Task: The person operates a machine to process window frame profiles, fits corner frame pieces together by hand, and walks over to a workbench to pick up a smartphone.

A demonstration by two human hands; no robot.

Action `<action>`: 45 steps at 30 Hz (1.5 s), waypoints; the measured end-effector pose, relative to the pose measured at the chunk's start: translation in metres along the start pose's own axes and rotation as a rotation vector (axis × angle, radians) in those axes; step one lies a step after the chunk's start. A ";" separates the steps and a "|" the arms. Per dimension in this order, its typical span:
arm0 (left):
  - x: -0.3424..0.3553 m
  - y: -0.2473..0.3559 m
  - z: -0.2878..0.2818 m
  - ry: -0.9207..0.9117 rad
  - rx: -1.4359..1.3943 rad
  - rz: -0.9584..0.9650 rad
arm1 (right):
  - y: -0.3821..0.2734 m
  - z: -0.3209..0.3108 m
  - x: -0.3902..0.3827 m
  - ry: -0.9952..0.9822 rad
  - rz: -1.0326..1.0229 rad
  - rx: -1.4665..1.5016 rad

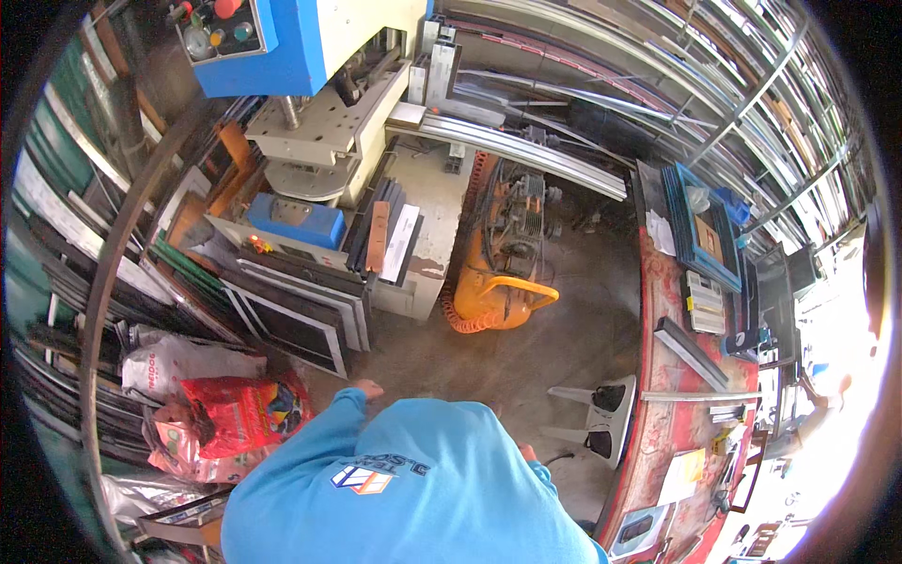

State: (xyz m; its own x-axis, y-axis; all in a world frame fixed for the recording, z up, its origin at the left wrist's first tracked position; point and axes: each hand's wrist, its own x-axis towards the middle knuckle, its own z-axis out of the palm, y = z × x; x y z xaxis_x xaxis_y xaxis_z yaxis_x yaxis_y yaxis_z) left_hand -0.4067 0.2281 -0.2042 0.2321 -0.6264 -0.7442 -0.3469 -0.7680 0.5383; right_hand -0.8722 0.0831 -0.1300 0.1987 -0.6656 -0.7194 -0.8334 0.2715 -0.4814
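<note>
My left hand (370, 388) reaches out from a light blue sleeve, low and left of the middle. It appears empty, its fingers loosely stretched. Nearest to it are dark panels with white frames (296, 324), leaning against the base of a machine; I see no contact. Only a small part of my right hand (529, 453) shows beside the blue shirt, its fingers mostly hidden. A thin dark curved thing (561, 457) shows just right of it, and I cannot tell whether they touch. A white plastic chair (611, 423) stands farther right.
A blue and cream machine (310, 141) stands ahead on the left, with an orange air compressor (507, 273) beside it on the floor. Red and white sacks (235, 414) lie at left. A red-topped table (658, 310) runs along the right. Metal profiles (583, 66) fill the back racks.
</note>
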 end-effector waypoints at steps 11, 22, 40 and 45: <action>-0.014 0.014 -0.012 0.003 -0.016 -0.010 | 0.025 0.012 0.018 0.060 -0.012 -0.053; -0.001 0.003 -0.013 -0.007 0.057 0.060 | 0.014 0.012 0.007 0.037 -0.030 -0.063; -0.019 -0.002 0.003 -0.037 -0.003 -0.031 | 0.026 0.015 0.003 -0.025 0.043 -0.044; -0.017 0.003 0.000 -0.068 0.096 -0.050 | 0.014 0.014 -0.002 -0.020 0.048 -0.053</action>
State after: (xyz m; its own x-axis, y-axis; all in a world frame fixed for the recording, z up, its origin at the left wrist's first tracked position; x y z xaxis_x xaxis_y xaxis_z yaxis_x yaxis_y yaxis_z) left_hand -0.4119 0.2364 -0.1906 0.1900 -0.5747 -0.7960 -0.4229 -0.7797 0.4619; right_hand -0.8770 0.0984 -0.1422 0.1676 -0.6385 -0.7512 -0.8681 0.2655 -0.4193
